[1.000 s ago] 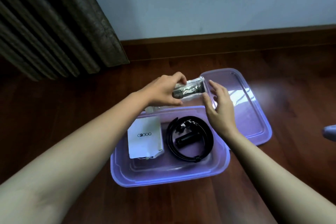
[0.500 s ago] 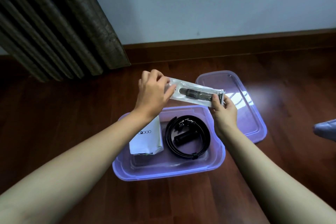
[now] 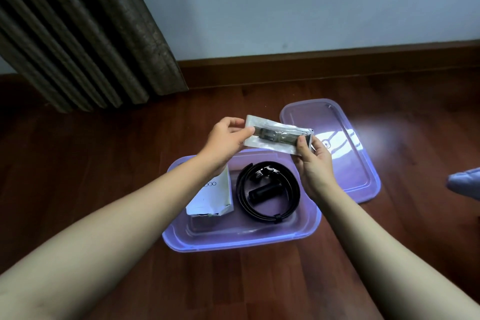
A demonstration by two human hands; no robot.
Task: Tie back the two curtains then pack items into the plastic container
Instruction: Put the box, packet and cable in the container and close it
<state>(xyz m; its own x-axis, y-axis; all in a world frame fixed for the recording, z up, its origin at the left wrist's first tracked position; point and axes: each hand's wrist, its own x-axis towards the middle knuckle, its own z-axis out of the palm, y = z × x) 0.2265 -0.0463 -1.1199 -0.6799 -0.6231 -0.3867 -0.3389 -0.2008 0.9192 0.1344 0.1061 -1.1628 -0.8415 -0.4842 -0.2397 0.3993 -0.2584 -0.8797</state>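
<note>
A purple plastic container (image 3: 241,240) sits open on the wooden floor. Inside it lie a white box (image 3: 211,197) on the left and a coiled black belt (image 3: 268,191) with a small black cylinder in its middle. Above the container's far edge I hold a clear sealed packet (image 3: 276,135) with a dark narrow item inside. My left hand (image 3: 226,141) pinches its left end and my right hand (image 3: 315,161) grips its right end. The packet is stretched flat between both hands.
The container's purple lid (image 3: 363,169) lies flat on the floor to the right, touching the container. A brown curtain (image 3: 85,34) hangs at the upper left against the pale wall. A pale blue object (image 3: 465,182) shows at the right edge.
The packet went from bunched up in my left hand to pulled out flat between both hands; my right hand took hold of its right end. The packet has also lifted slightly.
</note>
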